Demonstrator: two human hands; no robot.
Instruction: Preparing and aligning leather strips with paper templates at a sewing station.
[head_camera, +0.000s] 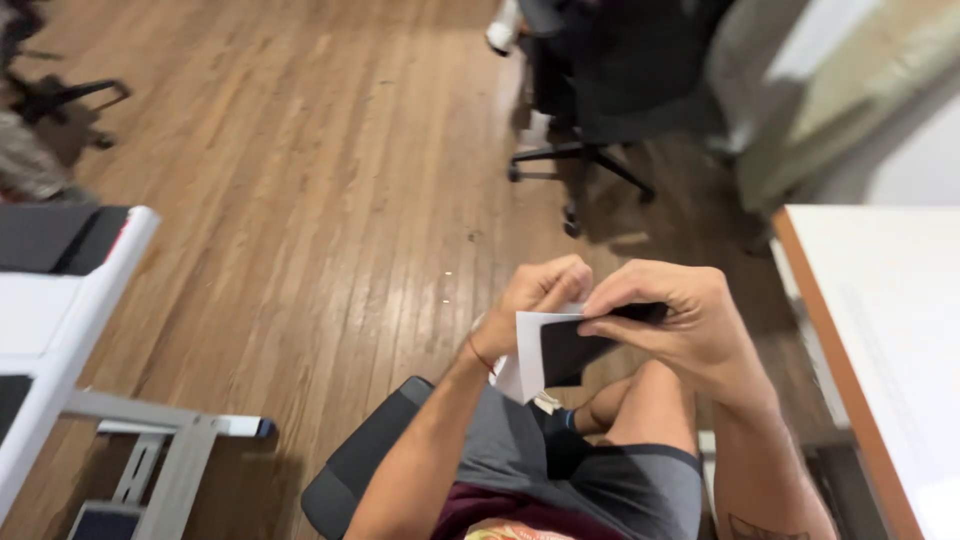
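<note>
Both hands meet over the lap: the right hand pinches a black card from above, the left hand grips white paper behind it.

An office: wheeled desk chair (black), white desks, wooden floor

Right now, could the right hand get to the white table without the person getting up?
Probably yes. The right hand is busy pinching a black card against white paper that the left hand also holds, but the white table stands just to its right, with nothing visible in between.
</note>
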